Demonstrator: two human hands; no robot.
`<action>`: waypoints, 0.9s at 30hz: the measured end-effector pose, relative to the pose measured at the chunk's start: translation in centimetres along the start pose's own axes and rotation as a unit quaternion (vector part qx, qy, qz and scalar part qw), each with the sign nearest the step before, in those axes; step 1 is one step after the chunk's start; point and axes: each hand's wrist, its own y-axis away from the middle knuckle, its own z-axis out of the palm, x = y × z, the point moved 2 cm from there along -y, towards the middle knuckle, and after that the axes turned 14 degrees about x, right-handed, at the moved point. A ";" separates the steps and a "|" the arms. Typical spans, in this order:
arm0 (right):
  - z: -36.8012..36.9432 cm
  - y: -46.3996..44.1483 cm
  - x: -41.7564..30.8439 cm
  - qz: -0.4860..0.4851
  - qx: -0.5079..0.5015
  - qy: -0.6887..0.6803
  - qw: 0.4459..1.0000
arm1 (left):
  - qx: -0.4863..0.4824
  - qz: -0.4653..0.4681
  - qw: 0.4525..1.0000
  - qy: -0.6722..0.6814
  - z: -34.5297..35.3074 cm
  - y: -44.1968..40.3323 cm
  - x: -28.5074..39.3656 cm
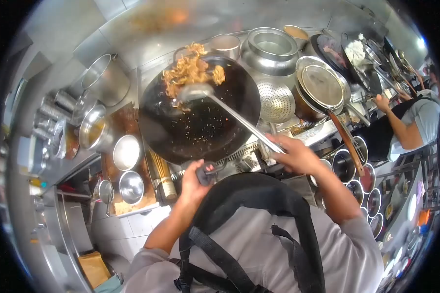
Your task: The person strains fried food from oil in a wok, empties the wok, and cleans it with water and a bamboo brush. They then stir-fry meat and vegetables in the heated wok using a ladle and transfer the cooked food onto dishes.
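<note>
A large black wok (205, 132) sits on the stove in front of me, its far side filled with browned, noodle-like food (190, 72), some of it in the air above the surface. My right hand (296, 155) grips the long metal handle of a ladle (239, 118), whose blurred bowl meets the food. At the wok's near edge, my left hand (194, 181) is closed around its handle, with a dark grey pad or cloth (205, 174) in the grip. Small pale bits are scattered over the wok's dark inside.
Right of the wok are a perforated skimmer (275, 101), a wooden-handled strainer (322, 87) and a lidded steel pot (270, 51). Steel bowls (131, 187) and a tall pot (105, 80) stand left, near a bamboo brush (162, 176). Another person (406, 124) works at far right.
</note>
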 end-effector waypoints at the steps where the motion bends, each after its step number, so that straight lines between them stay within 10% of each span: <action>1: -1.9 1.9 -0.5 0.077 -0.016 -0.016 0.997 | 0.000 0.006 1.000 0.009 1.2 0.8 0.5; 5: -3.7 2.6 -1.0 0.143 -0.047 0.023 0.988 | -0.045 0.046 0.998 0.016 6.9 -4.5 3.2; 12: 3.8 -5.3 3.3 -0.134 0.090 0.078 0.984 | -0.010 0.043 0.999 -0.020 0.3 -4.4 -0.4; 18: -3.5 2.0 0.1 0.141 -0.059 -0.036 0.988 | -0.012 0.039 0.999 0.024 5.0 -1.9 2.5; 21: -0.9 -1.8 0.9 0.115 -0.054 0.045 0.991 | -0.082 0.004 0.996 0.039 6.2 -9.7 3.9; 23: 2.4 -6.1 3.9 -0.098 0.039 0.096 0.990 | -0.112 0.005 0.992 0.049 5.3 -10.4 3.1; 27: 2.3 -4.9 2.5 -0.095 0.057 0.067 0.992 | -0.011 0.002 1.000 -0.012 0.2 -2.9 -0.2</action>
